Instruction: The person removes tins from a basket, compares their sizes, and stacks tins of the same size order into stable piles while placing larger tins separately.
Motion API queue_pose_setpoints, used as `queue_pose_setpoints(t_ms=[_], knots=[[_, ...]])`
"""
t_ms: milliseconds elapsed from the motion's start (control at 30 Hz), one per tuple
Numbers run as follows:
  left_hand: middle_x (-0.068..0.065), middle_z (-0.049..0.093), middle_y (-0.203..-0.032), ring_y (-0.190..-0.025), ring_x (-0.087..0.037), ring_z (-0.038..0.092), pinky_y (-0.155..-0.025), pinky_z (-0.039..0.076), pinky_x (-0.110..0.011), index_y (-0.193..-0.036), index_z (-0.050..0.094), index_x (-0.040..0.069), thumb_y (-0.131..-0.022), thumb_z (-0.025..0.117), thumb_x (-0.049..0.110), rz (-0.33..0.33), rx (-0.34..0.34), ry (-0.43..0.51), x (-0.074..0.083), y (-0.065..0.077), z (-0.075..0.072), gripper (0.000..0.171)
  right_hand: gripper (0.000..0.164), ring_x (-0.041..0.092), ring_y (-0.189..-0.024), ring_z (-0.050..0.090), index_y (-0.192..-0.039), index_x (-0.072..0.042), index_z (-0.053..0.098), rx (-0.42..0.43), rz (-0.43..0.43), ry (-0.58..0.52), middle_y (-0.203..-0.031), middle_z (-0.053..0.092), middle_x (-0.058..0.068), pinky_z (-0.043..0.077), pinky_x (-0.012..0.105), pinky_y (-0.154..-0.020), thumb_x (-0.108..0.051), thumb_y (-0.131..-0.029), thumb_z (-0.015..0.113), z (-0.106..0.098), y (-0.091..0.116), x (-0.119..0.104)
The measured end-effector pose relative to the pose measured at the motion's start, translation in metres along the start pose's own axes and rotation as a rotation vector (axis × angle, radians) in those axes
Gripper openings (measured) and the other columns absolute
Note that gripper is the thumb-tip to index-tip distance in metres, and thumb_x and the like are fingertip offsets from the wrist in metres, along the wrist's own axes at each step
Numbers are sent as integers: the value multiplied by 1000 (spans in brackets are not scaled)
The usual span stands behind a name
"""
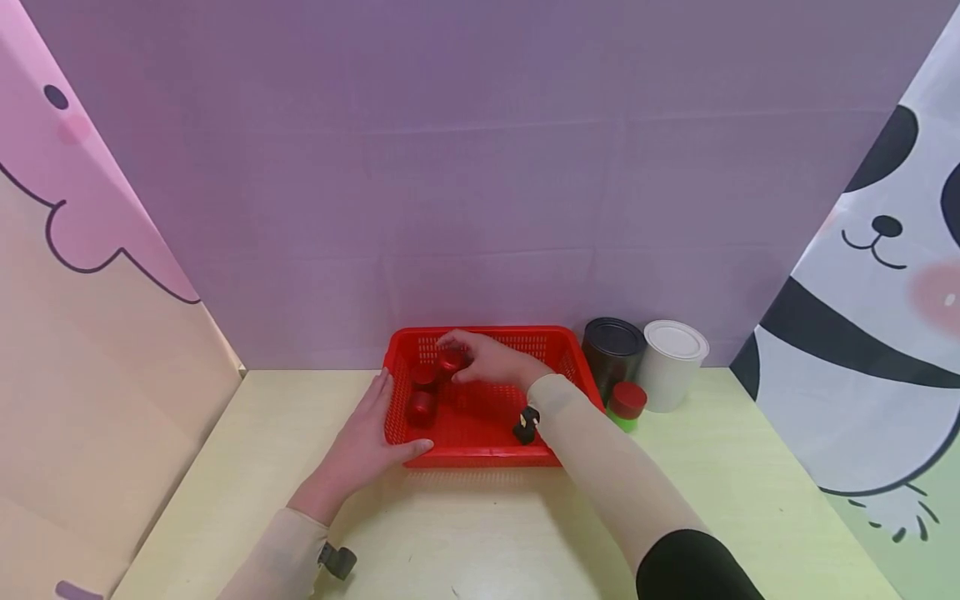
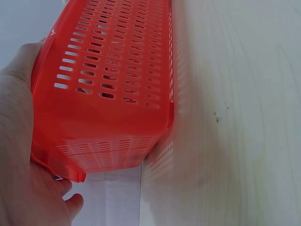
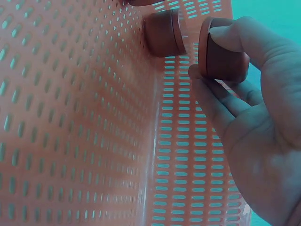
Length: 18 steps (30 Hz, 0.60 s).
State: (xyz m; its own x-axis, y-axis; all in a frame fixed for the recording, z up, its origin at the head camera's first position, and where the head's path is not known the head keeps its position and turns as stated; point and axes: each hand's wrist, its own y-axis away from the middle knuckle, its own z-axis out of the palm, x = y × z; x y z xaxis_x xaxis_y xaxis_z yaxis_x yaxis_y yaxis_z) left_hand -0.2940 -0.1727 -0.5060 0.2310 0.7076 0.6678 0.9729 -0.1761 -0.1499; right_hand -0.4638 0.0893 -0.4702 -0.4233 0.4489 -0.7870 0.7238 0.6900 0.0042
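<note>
A red plastic basket (image 1: 487,457) with slotted walls stands on the table. Inside it, near the left end, my right hand (image 1: 491,360) pinches a small red round container (image 3: 228,54) between thumb and fingers, held tilted. Two more red containers, a nearer one (image 1: 422,409) and a farther one (image 1: 423,375), are at the basket's left side. In the right wrist view, one other container (image 3: 162,34) lies on its side beside the held one. My left hand (image 1: 367,433) rests at the basket's front left corner, fingers fairly straight along the left rim, thumb over the front rim.
Right of the basket stand a black lidded can (image 1: 613,354), a white lidded can (image 1: 672,367) and a small green jar with a red lid (image 1: 627,402). The pale wooden table (image 1: 465,533) meets a purple backdrop behind and printed panels at both sides.
</note>
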Motion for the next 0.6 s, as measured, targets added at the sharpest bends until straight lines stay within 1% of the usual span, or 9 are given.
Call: queue_pose_setpoints(t_ms=[133, 233, 367, 533, 600], knots=[[-10, 15, -185, -166, -40, 24, -108, 57, -62, -179, 12, 12, -83, 95, 54, 11, 4, -1, -1, -1, 1, 134, 70, 28, -134, 59, -156, -23, 59, 15, 5, -21, -147, 62, 2, 63, 42, -103, -4, -94, 86, -1, 1, 0], [-10, 14, -185, -166, -40, 24, -108, 57, -62, -179, 12, 12, -83, 94, 55, 15, 5, -9, -1, -1, 1, 134, 66, 28, -133, 59, -152, -25, 62, 22, 8, -41, -145, 63, 1, 63, 42, -104, -5, -94, 87, -3, 1, 0], [-9, 14, -185, -166, -39, 24, -110, 56, -62, -179, 12, 12, -82, 93, 61, 18, 7, -18, -1, 0, 0, 135, 60, 29, -131, 60, -147, -26, 64, 23, -9, -57, -142, 64, 1, 63, 41, -102, -8, -95, 87, -4, 3, -4], [-8, 16, -185, -166, -39, 26, -109, 57, -62, -179, 13, 13, -82, 94, 60, 19, 11, -2, -1, 0, -1, 135, 56, 28, -129, 61, -144, -27, 63, 60, -24, -56, -140, 65, 0, 64, 39, -101, -15, -95, 89, -4, 4, -10], [-8, 16, -185, -165, -38, 27, -108, 57, -62, -179, 13, 13, -81, 94, 59, 19, 13, 2, -1, -1, -1, 135, 55, 27, -127, 62, -142, -26, 61, 71, -31, -48, -139, 65, 1, 63, 39, -101, -15, -95, 88, -4, 4, -12]])
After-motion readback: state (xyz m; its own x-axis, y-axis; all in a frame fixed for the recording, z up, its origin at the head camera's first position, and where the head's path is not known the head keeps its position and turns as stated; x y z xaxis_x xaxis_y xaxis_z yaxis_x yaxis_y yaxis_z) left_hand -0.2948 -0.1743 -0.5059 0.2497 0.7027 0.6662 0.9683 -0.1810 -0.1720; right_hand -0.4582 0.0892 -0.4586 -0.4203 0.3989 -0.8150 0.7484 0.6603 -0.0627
